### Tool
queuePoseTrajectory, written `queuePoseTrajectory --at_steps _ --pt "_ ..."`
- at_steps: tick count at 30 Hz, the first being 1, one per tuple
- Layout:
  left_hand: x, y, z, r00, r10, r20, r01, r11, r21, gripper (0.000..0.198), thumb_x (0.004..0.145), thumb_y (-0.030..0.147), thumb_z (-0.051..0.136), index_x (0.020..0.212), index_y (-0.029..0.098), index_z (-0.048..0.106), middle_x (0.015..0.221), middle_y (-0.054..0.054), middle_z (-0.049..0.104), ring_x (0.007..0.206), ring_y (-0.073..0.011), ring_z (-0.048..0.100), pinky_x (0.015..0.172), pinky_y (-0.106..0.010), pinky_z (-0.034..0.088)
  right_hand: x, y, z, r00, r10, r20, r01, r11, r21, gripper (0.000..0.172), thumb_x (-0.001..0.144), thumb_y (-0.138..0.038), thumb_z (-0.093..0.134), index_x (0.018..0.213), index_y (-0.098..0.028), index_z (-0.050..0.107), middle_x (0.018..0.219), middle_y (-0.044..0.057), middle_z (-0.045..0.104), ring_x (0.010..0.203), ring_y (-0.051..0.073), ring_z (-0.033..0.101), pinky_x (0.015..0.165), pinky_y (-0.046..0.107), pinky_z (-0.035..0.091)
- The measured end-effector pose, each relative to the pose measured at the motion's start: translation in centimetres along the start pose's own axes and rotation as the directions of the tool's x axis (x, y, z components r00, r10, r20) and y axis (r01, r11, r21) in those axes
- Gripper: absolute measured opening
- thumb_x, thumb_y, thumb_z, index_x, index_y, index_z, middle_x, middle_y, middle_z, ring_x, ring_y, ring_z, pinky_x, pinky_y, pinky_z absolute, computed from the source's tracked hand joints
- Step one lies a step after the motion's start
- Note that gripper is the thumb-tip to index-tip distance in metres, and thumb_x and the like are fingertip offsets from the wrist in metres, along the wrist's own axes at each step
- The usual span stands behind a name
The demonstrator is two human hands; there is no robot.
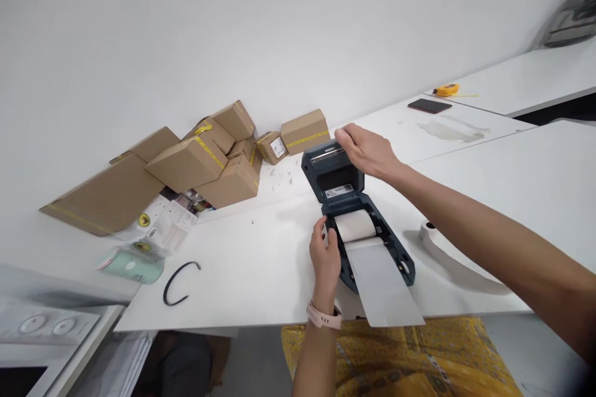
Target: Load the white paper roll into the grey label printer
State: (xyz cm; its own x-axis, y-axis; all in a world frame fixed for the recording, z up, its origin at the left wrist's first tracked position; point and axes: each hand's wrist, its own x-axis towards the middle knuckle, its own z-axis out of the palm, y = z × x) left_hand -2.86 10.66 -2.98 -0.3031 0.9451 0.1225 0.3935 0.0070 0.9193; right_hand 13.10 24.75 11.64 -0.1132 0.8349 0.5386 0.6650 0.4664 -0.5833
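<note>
A dark blue label printer [342, 189] lies open on the white table [242, 273]. Inside it sits a white paper roll [356, 224], and a strip of paper [384, 285] runs out over the table's front edge. My right hand [365, 147] grips the top edge of the raised lid [333, 170], fingers curled over it. My left hand [325, 254], with a pink watch on the wrist, rests against the printer's left side beside the roll, fingers bent and touching the base.
Several cardboard boxes [200, 158] are piled against the wall at the left, with packets and a green roll [135, 267] below them. A black cable loop [179, 282] lies near the front. Another white roll [431, 232] lies right of the printer. A phone [429, 105] and yellow tape measure [446, 90] sit far right.
</note>
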Motion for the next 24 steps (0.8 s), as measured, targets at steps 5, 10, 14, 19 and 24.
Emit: queuePoseTrajectory --at_steps 5,10,14,19,24 --pt "-0.5 0.2 0.2 0.999 0.031 0.041 -0.035 0.993 0.109 0.046 0.099 0.038 0.044 0.141 0.019 0.05 0.15 -0.013 0.053 0.138 -0.0259 0.05 0.113 -0.041 0.042 3.9 0.8 1.4 0.984 0.154 0.092 -0.154 0.988 -0.015 0.07 0.095 -0.075 0.016 0.1 -0.022 0.062 0.103 0.014 0.072 0.097 0.034 0.066 0.083 0.046 0.047" --pt "-0.5 0.2 0.0 0.998 0.046 0.04 -0.052 0.989 0.136 0.046 0.099 0.037 0.044 0.141 0.019 0.05 0.149 -0.014 0.054 0.136 -0.0263 0.051 0.11 -0.04 0.044 2.0 0.6 0.6 0.994 -0.036 -0.101 0.049 0.991 0.126 0.053 0.097 -0.062 0.038 0.121 -0.02 0.06 0.125 0.017 0.066 0.114 0.033 0.06 0.094 0.05 0.047" --pt "0.0 0.0 0.3 0.999 0.05 -0.017 -0.047 0.994 0.103 0.044 0.099 0.038 0.046 0.139 0.019 0.05 0.141 -0.015 0.061 0.123 -0.0247 0.062 0.099 -0.036 0.051 -4.8 1.9 0.2 0.899 -0.337 -0.281 0.38 0.918 0.116 0.025 0.097 -0.04 0.05 0.103 -0.023 0.067 0.101 0.01 0.072 0.099 0.025 0.065 0.09 0.041 0.05" --pt "1.2 -0.2 0.8 0.997 0.025 -0.074 -0.007 0.972 0.237 0.048 0.098 0.042 0.049 0.139 0.018 0.046 0.135 -0.015 0.066 0.111 -0.0221 0.069 0.094 -0.034 0.053 -9.7 6.0 3.3 0.794 -0.36 0.49 0.305 0.933 0.191 0.043 0.086 -0.04 0.064 0.125 -0.023 0.067 0.12 0.012 0.073 0.107 0.031 0.069 0.087 0.043 0.054" --pt "1.5 -0.2 1.1 0.996 -0.009 -0.092 0.032 0.967 0.254 0.046 0.096 0.035 0.054 0.138 0.019 0.047 0.13 -0.015 0.069 0.11 -0.0249 0.07 0.094 -0.038 0.053 -8.9 7.0 4.9 0.647 -0.302 0.701 0.283 0.948 0.147 0.059 0.082 -0.04 0.069 0.136 -0.018 0.062 0.135 0.016 0.067 0.12 0.036 0.065 0.101 0.048 0.048"
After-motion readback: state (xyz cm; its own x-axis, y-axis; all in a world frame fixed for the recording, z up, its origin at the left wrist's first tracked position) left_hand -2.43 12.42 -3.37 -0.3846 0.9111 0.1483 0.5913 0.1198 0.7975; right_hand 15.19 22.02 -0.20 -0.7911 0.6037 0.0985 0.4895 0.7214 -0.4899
